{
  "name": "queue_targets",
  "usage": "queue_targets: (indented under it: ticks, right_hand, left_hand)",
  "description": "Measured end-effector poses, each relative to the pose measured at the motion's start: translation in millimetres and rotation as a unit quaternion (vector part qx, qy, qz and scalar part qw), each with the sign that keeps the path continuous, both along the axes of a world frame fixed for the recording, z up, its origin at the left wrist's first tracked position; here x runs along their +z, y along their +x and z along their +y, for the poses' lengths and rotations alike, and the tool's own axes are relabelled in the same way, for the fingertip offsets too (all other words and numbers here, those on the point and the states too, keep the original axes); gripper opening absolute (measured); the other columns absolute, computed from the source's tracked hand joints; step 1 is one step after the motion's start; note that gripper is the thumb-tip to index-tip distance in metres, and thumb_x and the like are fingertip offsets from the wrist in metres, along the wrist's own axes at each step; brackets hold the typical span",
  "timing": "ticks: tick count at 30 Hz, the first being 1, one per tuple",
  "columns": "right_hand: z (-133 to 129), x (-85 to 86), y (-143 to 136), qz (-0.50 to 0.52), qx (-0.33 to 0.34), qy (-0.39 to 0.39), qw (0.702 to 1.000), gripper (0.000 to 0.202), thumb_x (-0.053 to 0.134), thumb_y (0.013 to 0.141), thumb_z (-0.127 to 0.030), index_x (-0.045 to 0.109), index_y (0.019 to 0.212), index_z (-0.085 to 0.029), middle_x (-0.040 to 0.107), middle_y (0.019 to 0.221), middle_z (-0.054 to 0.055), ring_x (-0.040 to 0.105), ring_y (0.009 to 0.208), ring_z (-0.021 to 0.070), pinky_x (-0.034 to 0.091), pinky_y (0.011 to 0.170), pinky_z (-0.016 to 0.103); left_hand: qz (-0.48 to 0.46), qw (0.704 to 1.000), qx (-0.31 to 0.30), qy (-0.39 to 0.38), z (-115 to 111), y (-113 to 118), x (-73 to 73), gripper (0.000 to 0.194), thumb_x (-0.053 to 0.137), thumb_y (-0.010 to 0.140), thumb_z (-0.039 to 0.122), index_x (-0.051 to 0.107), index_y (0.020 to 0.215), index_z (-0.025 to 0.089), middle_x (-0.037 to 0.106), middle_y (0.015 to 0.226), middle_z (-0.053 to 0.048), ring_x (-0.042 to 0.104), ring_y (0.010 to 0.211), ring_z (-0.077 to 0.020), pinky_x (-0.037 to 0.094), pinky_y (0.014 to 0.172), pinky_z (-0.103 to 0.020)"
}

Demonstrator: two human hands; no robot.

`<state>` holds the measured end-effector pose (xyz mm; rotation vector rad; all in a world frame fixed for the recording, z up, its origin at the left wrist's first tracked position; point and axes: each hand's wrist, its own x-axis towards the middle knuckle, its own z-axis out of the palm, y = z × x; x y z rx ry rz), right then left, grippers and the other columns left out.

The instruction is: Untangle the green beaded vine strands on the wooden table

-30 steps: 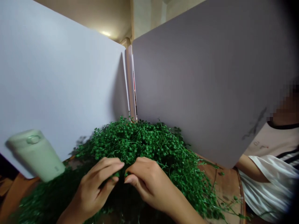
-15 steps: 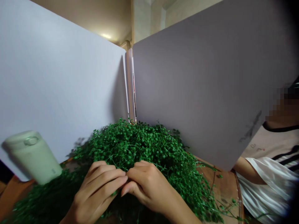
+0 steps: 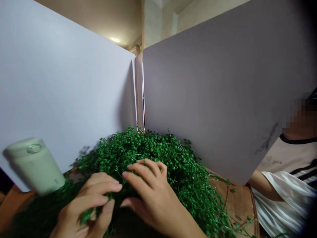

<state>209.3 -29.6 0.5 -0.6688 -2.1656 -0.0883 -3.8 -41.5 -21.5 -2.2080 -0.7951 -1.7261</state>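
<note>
A large heap of green leafy stems [image 3: 148, 145] lies on the wooden table, up against two upright panels. My left hand [image 3: 91, 201] is at the near left of the heap, its fingers curled round a small green sprig [image 3: 86, 216]. To its right, my right hand [image 3: 148, 191] hovers at the near edge of the heap with its fingers apart. The thumb points left, and nothing shows in its grasp. A gap separates the two hands.
A pale green bottle [image 3: 37, 165] stands tilted in view at the left. A white panel [image 3: 69, 82] and a grey panel [image 3: 210, 92] meet behind the heap. At the right, a person's arm [image 3: 266, 186] is beside the brown table [image 3: 239, 201] with scattered sprigs.
My hands, together before, have come apart. The left has moved down and left, showing a sprig; the right has opened its fingers and lifted slightly.
</note>
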Motion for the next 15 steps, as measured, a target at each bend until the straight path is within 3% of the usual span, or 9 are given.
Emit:
queue_targets:
  ticks: [3, 6, 10, 14, 15]
  right_hand:
    - [-8, 3.9, -5, -0.040, 0.067, -0.047, 0.996, 0.044, 0.058, 0.105, -0.040, 0.046, 0.145, -0.025, 0.058, 0.149, 0.004, 0.041, 0.142, 0.0251, 0.028, 0.118, 0.043]
    - [-13, 5.5, -8, -0.030, 0.100, -0.106, 0.989, 0.031, 0.056, 0.106, -0.032, 0.052, 0.136, -0.027, 0.061, 0.142, -0.001, 0.046, 0.134, 0.0198, 0.031, 0.116, 0.036]
    - [-15, 3.1, -9, -0.030, 0.091, -0.095, 0.991, 0.009, 0.055, 0.105, -0.026, 0.061, 0.112, -0.026, 0.064, 0.129, -0.003, 0.048, 0.125, 0.0198, 0.036, 0.107, 0.036]
    - [-12, -5.0, -12, -0.034, 0.055, 0.002, 0.998, 0.005, 0.060, 0.100, -0.026, 0.060, 0.104, -0.023, 0.068, 0.114, -0.001, 0.050, 0.119, 0.0240, 0.035, 0.097, 0.042]
    - [-10, -6.8, -13, -0.027, 0.041, 0.028, 0.998, 0.005, 0.060, 0.099, -0.026, 0.060, 0.104, -0.023, 0.069, 0.112, 0.000, 0.051, 0.117, 0.0247, 0.034, 0.095, 0.044]
  left_hand:
    - [0.020, 0.998, -0.052, 0.028, -6, 17, 17.6, 0.029, 0.056, 0.077, -0.003, 0.056, 0.090, 0.023, 0.074, 0.086, -0.002, 0.065, 0.085, -0.0195, 0.059, 0.078, -0.038]
    - [0.028, 0.998, -0.059, 0.025, -9, 24, 24.4, 0.026, 0.056, 0.075, -0.001, 0.057, 0.083, 0.023, 0.070, 0.085, -0.003, 0.062, 0.081, -0.0188, 0.057, 0.070, -0.035]
    - [-0.016, 0.995, -0.095, -0.005, -10, 28, 16.2, 0.020, 0.054, 0.085, 0.003, 0.055, 0.083, 0.023, 0.067, 0.085, -0.004, 0.059, 0.079, -0.0199, 0.054, 0.067, -0.037]
    - [-0.055, 0.987, -0.148, -0.033, -9, 34, 2.8, 0.015, 0.045, 0.098, 0.014, 0.048, 0.086, 0.023, 0.058, 0.080, -0.006, 0.052, 0.078, -0.0204, 0.050, 0.063, -0.035]
    - [-0.058, 0.988, -0.137, -0.042, -8, 34, -0.9, 0.015, 0.042, 0.099, 0.015, 0.045, 0.087, 0.023, 0.056, 0.081, -0.006, 0.051, 0.079, -0.0207, 0.050, 0.063, -0.035]
